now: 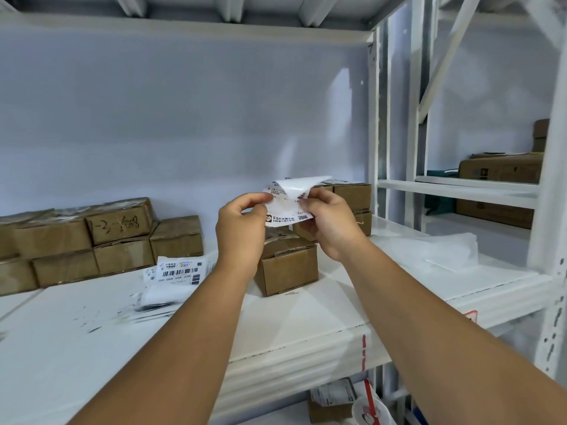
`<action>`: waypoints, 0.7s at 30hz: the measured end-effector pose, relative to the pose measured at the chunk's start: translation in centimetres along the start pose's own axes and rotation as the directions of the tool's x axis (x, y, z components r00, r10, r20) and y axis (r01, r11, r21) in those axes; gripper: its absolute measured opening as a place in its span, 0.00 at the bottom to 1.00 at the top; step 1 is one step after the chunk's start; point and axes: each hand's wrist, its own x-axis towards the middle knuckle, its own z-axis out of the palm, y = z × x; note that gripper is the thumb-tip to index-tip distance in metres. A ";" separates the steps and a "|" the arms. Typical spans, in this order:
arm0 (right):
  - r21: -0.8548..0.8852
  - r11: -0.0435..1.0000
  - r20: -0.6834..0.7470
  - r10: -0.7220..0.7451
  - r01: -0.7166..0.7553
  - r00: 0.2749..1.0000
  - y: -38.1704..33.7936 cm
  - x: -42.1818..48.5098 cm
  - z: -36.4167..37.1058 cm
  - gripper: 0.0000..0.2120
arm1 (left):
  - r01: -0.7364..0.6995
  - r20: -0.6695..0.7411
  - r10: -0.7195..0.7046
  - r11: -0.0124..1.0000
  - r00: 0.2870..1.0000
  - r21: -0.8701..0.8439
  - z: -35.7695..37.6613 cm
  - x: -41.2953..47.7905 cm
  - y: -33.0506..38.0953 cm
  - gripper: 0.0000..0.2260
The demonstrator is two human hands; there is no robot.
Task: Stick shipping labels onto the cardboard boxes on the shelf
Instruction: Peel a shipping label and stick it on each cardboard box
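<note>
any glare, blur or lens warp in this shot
Head view: wide-angle warp bows the shelf edge; focus is soft, small print on the label smeared; a pale glare patch sits on the back wall; lighting even, shadows faint.

The left hand [242, 228] and the right hand [331, 225] were bare. The left forearm [184, 332] and the right forearm [429, 317] were uncovered to the picture's edge.
</note>
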 end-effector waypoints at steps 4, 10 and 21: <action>0.012 1.000 0.017 -0.020 0.020 1.000 0.0 0.0 0.0 0.14 | 0.048 0.049 -0.045 0.997 0.998 -0.057 -0.2 -0.2 -0.1 0.14; -0.113 0.993 0.007 -0.018 0.018 1.000 0.5 0.3 -0.4 0.15 | 0.118 0.135 -0.114 0.993 0.984 -0.020 -1.5 -0.4 0.7 0.14; -0.294 0.955 0.091 0.061 -0.032 0.994 -0.4 -0.7 -0.2 0.18 | 0.048 0.147 -0.088 0.966 0.985 0.254 -2.6 -1.0 0.0 0.12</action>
